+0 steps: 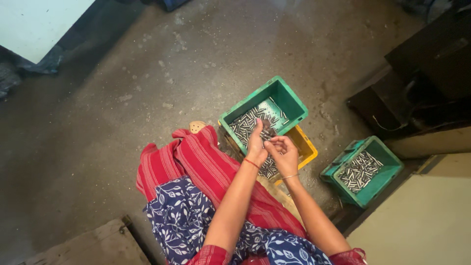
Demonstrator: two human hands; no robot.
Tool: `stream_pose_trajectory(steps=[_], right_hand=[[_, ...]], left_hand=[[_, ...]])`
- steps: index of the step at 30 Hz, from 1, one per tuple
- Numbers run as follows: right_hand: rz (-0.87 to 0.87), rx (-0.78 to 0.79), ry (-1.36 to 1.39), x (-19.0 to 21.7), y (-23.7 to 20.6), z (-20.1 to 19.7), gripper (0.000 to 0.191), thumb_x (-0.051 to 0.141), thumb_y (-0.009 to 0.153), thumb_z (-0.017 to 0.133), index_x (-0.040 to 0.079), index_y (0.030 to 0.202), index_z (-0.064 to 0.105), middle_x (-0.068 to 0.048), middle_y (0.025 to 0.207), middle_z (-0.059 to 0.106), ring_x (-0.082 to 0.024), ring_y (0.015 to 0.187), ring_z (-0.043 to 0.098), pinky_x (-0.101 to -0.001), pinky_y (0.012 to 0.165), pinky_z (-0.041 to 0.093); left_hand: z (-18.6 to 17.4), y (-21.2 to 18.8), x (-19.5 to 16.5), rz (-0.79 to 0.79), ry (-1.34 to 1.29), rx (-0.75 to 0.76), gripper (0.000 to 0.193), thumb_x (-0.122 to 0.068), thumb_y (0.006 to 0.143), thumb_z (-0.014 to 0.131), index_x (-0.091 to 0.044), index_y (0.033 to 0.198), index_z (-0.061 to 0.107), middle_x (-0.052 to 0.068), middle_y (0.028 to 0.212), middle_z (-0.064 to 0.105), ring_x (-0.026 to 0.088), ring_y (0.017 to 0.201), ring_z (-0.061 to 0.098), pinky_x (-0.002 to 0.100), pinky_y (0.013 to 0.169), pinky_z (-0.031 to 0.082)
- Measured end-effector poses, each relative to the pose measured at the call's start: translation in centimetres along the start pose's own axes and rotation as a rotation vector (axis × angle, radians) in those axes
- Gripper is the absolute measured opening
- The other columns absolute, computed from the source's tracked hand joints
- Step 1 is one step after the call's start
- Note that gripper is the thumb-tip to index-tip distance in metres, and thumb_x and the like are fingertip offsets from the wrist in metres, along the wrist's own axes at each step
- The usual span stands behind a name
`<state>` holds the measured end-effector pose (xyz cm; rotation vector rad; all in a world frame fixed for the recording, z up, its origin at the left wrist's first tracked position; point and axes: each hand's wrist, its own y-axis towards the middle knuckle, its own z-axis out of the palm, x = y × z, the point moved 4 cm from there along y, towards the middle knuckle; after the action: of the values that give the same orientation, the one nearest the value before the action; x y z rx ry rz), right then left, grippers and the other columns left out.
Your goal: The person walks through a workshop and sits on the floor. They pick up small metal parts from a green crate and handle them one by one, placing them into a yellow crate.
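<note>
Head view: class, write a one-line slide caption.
Seated on a concrete floor, a person's left hand and right hand handle small metal pins over a green crate.

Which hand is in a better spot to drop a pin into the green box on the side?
Probably the right hand. It sits nearer the side green box, fingers pinched as if on a pin; the left hand is farther off, above the other green box.
</note>
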<state>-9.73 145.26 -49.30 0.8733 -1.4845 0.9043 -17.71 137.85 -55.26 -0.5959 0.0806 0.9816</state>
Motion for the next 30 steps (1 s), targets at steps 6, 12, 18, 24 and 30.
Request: stream_pose_trajectory(steps=[6, 12, 18, 24, 30], right_hand=[[0.028, -0.003, 0.203, 1.2, 0.7, -1.0, 0.022, 0.003, 0.088, 0.072, 0.003, 0.107, 0.062, -0.005, 0.092, 0.072, -0.009, 0.079, 0.067, -0.0243, 0.071, 0.057], [0.145, 0.192, 0.265, 3.8, 2.9, -3.0, 0.028, 0.013, 0.103, 0.058, 0.001, 0.126, 0.066, -0.005, 0.102, 0.069, -0.011, 0.089, 0.065, -0.0252, 0.082, 0.056], [0.168, 0.302, 0.174, 2.6, 4.2, -3.5, 0.024, 0.014, 0.103, 0.059, 0.002, 0.123, 0.064, -0.006, 0.101, 0.067, -0.012, 0.088, 0.065, -0.0263, 0.08, 0.057], [0.222, 0.285, 0.191, -0.2, 4.4, -4.3, 0.024, 0.014, 0.103, 0.059, 0.002, 0.122, 0.063, -0.004, 0.097, 0.066, -0.012, 0.084, 0.065, -0.0268, 0.074, 0.057], [0.138, 0.196, 0.047, -1.8, 4.4, -4.3, 0.025, 0.012, 0.1, 0.063, -0.001, 0.121, 0.068, -0.004, 0.093, 0.067, -0.012, 0.078, 0.063, -0.0277, 0.065, 0.055]], left_hand=[[-0.4, 0.5, 0.4, 0.023, 0.018, -0.041, 0.031, -0.044, 0.105, 0.056, -0.014, 0.1, 0.063, -0.002, 0.082, 0.06, 0.011, 0.068, 0.056, 0.027, 0.06, 0.048], [0.6, -0.5, -0.6, -0.077, 0.149, 0.053, 0.035, -0.047, 0.106, 0.057, -0.014, 0.097, 0.059, 0.0, 0.071, 0.057, 0.007, 0.049, 0.046, 0.021, 0.04, 0.034], [1.9, -1.5, -0.8, -0.169, 0.217, 0.055, 0.032, -0.043, 0.103, 0.057, -0.012, 0.098, 0.06, 0.005, 0.072, 0.061, 0.008, 0.047, 0.045, 0.019, 0.036, 0.03], [2.4, -1.8, -0.8, -0.177, 0.234, 0.094, 0.034, -0.044, 0.104, 0.057, -0.011, 0.097, 0.058, 0.005, 0.07, 0.059, 0.006, 0.047, 0.044, 0.018, 0.036, 0.029], [2.0, -1.7, -0.6, -0.189, 0.305, 0.094, 0.036, -0.045, 0.103, 0.058, -0.01, 0.097, 0.057, 0.002, 0.07, 0.058, 0.006, 0.046, 0.044, 0.018, 0.036, 0.028]])
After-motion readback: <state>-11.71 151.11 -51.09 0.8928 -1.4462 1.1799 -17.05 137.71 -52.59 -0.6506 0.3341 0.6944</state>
